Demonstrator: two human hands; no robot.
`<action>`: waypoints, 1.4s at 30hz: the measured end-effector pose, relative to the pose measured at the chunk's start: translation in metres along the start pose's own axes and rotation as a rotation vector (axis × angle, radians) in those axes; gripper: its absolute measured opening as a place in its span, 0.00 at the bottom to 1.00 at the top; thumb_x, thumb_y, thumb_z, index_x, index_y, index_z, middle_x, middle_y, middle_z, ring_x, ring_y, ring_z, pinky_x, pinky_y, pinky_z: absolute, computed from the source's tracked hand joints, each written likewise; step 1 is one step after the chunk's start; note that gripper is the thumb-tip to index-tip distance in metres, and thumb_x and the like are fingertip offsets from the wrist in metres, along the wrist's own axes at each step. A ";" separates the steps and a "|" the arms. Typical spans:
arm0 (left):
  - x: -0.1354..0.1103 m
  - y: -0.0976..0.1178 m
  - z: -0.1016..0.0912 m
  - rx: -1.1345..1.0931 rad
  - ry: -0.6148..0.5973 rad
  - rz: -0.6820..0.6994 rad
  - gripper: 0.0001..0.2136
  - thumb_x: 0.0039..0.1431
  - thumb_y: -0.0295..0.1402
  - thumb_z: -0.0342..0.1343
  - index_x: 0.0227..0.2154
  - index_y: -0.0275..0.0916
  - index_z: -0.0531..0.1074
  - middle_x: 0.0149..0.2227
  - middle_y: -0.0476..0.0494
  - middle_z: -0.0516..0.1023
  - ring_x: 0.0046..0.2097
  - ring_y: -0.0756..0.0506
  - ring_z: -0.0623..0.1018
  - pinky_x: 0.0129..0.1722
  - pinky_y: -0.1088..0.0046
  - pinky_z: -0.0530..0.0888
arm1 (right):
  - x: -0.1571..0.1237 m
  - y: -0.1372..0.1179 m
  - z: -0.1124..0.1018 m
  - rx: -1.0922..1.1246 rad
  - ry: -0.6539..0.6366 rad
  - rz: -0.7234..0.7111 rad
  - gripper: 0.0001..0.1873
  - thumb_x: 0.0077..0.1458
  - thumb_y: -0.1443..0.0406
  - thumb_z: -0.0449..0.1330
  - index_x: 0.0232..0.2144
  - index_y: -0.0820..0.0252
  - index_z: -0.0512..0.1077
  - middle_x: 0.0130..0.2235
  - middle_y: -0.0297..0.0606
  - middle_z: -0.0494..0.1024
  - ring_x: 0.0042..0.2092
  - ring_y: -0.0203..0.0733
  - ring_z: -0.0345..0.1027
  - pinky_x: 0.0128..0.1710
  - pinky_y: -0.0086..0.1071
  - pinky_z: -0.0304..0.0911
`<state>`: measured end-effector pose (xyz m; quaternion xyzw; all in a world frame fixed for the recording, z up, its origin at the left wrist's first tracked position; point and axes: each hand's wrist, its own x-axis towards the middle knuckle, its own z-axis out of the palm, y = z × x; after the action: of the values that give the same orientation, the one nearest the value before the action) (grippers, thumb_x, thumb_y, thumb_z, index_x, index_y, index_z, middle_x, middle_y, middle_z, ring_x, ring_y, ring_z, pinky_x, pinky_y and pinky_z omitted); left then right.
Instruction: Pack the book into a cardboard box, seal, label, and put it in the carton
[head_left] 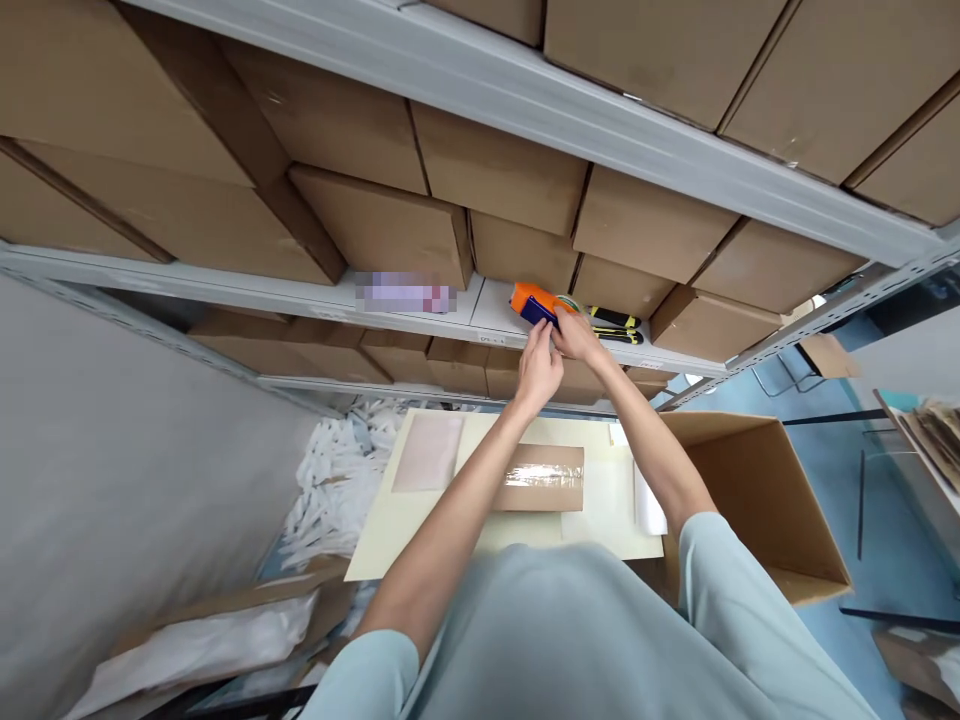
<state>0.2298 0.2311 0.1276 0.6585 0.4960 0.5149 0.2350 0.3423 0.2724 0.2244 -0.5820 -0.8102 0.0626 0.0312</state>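
Orange-blue tool (529,304): long axis slopes down rightward | right hand (576,336): nearer, clamped on its right end | left hand (540,372): at its near side, grip unclear

Up on the shelf (489,302), the tape dispenser (529,301) sits under the right hand (576,335), the left hand (540,370) just beside — utility knives (616,317) to its right, stacked cartons (525,250) behind! Below, a parcel (551,495) lies mid-tabletop (382,550), a sheet (427,453) left of it — and a big box (772,500) right of the tabletop.
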 end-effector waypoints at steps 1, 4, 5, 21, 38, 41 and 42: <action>0.001 -0.004 -0.001 0.000 -0.023 -0.019 0.31 0.66 0.23 0.52 0.71 0.38 0.71 0.75 0.31 0.70 0.76 0.34 0.71 0.78 0.53 0.68 | 0.010 -0.003 0.002 -0.027 -0.024 0.006 0.24 0.72 0.68 0.49 0.65 0.73 0.66 0.59 0.63 0.83 0.63 0.62 0.76 0.67 0.48 0.65; -0.013 -0.011 -0.010 0.007 -0.079 -0.053 0.30 0.68 0.26 0.52 0.72 0.35 0.70 0.75 0.29 0.71 0.77 0.33 0.70 0.79 0.49 0.65 | 0.031 -0.008 0.008 -0.075 -0.095 0.022 0.25 0.71 0.67 0.51 0.66 0.73 0.68 0.62 0.62 0.82 0.65 0.60 0.75 0.70 0.47 0.62; -0.023 -0.012 -0.014 0.010 -0.088 -0.065 0.30 0.69 0.27 0.52 0.73 0.34 0.70 0.74 0.29 0.71 0.76 0.33 0.71 0.79 0.48 0.66 | 0.037 -0.008 0.010 -0.079 -0.101 0.025 0.25 0.72 0.67 0.51 0.66 0.73 0.68 0.64 0.62 0.81 0.66 0.60 0.74 0.71 0.47 0.61; -0.262 -0.089 -0.101 0.123 -0.016 -0.642 0.31 0.72 0.47 0.60 0.71 0.37 0.69 0.71 0.27 0.75 0.70 0.35 0.78 0.72 0.57 0.73 | -0.259 -0.034 0.207 0.567 0.048 0.586 0.46 0.78 0.47 0.44 0.83 0.69 0.37 0.83 0.61 0.50 0.84 0.57 0.44 0.81 0.55 0.50; -0.244 -0.098 -0.059 0.328 -0.169 -0.773 0.29 0.61 0.59 0.68 0.52 0.41 0.79 0.45 0.32 0.87 0.55 0.24 0.85 0.61 0.47 0.78 | -0.258 -0.025 0.235 0.504 -0.222 0.537 0.39 0.81 0.46 0.32 0.81 0.61 0.50 0.73 0.54 0.73 0.71 0.50 0.72 0.67 0.41 0.68; -0.249 -0.108 -0.067 0.184 -0.200 -0.741 0.24 0.73 0.56 0.57 0.54 0.41 0.80 0.50 0.33 0.88 0.57 0.30 0.84 0.63 0.52 0.77 | -0.259 -0.021 0.241 0.579 -0.133 0.564 0.44 0.78 0.54 0.17 0.79 0.63 0.54 0.74 0.53 0.71 0.72 0.43 0.70 0.68 0.35 0.66; -0.250 -0.110 -0.069 0.131 -0.209 -0.717 0.24 0.75 0.55 0.55 0.55 0.40 0.80 0.53 0.32 0.87 0.59 0.32 0.84 0.63 0.54 0.77 | -0.260 -0.020 0.242 0.575 -0.120 0.584 0.44 0.78 0.53 0.17 0.78 0.64 0.55 0.75 0.54 0.69 0.73 0.43 0.69 0.69 0.35 0.65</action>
<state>0.1271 0.0372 -0.0494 0.5058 0.7002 0.2971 0.4069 0.3765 0.0044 -0.0067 -0.7503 -0.5610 0.3263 0.1263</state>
